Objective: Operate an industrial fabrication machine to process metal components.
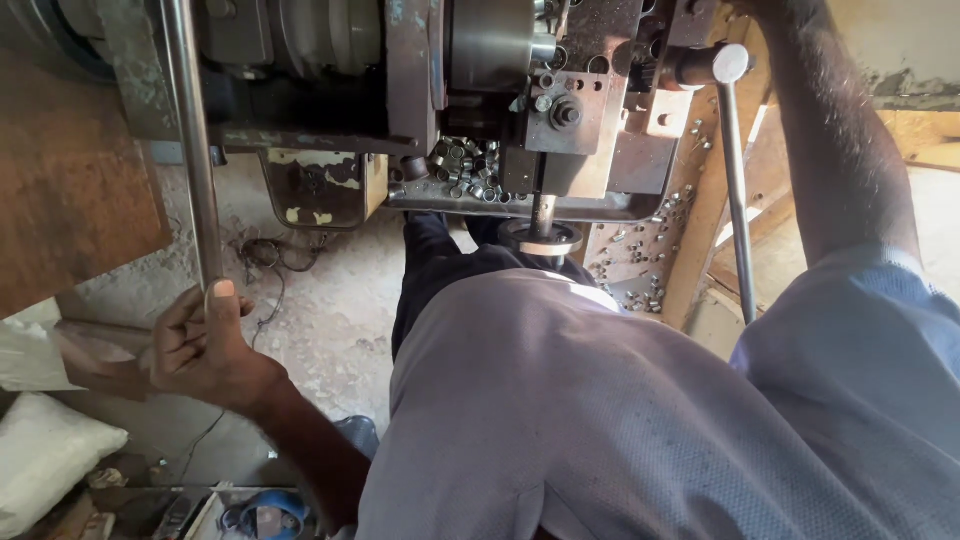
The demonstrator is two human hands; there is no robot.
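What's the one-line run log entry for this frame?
left hand: grips steel rod | right hand: out of view, arm raised by lever | machine tray: small metal parts

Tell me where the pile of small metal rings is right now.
In the head view the small metal rings lie heaped in the machine's tray, upper centre, just left of the vertical spindle and right of the chipped yellow panel.

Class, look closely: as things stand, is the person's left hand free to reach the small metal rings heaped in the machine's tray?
Probably not: the left hand grips the steel bar, well apart from the metal rings.
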